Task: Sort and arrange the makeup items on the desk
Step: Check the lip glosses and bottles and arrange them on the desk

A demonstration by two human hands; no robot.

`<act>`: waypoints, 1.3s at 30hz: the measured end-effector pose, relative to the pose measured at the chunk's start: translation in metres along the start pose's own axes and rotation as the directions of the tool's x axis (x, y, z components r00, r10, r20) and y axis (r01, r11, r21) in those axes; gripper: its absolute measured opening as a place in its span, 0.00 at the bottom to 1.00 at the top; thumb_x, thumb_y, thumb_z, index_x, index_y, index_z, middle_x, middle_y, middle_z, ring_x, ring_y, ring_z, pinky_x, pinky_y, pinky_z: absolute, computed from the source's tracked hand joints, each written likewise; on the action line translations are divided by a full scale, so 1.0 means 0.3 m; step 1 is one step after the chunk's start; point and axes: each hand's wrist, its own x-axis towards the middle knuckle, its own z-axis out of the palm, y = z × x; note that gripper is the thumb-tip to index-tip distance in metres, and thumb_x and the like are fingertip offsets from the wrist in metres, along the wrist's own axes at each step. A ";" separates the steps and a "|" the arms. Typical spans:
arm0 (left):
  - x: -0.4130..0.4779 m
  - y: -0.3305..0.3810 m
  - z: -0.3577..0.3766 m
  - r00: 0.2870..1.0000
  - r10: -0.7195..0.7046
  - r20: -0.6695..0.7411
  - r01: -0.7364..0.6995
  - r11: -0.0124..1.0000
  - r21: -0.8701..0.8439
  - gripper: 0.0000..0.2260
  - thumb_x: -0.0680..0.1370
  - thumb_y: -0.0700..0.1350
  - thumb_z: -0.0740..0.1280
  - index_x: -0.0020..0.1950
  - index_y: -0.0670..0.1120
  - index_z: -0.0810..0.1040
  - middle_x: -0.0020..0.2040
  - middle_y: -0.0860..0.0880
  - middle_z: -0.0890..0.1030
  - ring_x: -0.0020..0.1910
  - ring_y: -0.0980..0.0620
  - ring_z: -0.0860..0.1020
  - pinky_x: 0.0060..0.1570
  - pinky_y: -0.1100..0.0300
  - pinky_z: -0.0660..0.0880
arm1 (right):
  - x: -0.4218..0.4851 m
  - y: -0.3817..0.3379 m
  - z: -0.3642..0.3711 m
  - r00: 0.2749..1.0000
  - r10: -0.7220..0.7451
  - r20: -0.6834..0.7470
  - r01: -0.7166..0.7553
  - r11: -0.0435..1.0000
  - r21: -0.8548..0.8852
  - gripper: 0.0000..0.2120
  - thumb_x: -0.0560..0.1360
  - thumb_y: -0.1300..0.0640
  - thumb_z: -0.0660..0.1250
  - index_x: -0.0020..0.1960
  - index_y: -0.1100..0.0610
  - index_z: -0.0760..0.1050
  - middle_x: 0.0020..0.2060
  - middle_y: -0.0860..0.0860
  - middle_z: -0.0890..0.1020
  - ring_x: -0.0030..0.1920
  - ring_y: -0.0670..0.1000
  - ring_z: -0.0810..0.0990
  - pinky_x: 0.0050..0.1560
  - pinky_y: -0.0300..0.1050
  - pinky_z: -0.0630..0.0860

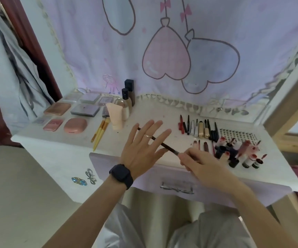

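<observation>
My right hand [201, 164] pinches one end of a long dark makeup brush [168, 146] above the desk's middle. The brush slants up to the left and passes under my left hand [143, 149], which hovers with its fingers spread and straight and holds nothing. Palettes and pink compacts [75, 125] lie in rows at the back left. Yellow-handled brushes [100, 133] lie beside a peach tube [116, 116] and dark bottles [126, 99]. A row of pens and liners [198, 127] lies at the right, with lip glosses and small pots [237, 153] in front of it.
The white desk [55, 154] has a lilac drawer with a metal handle [176, 187] below my hands. Two hair clips [84, 179] sit near the front left edge. A sheet of stick-on gems [235, 134] lies at the right. A printed curtain hangs behind.
</observation>
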 end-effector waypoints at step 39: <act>0.007 0.036 -0.137 0.471 -0.457 0.755 0.745 -0.253 -0.618 0.16 0.83 0.33 0.57 0.65 0.48 0.76 0.50 0.46 0.86 0.37 0.50 0.80 0.37 0.60 0.77 | -0.030 -0.009 0.083 0.971 0.085 -0.223 0.057 0.824 0.563 0.10 0.84 0.54 0.63 0.49 0.48 0.82 0.37 0.47 0.83 0.26 0.47 0.71 0.24 0.35 0.66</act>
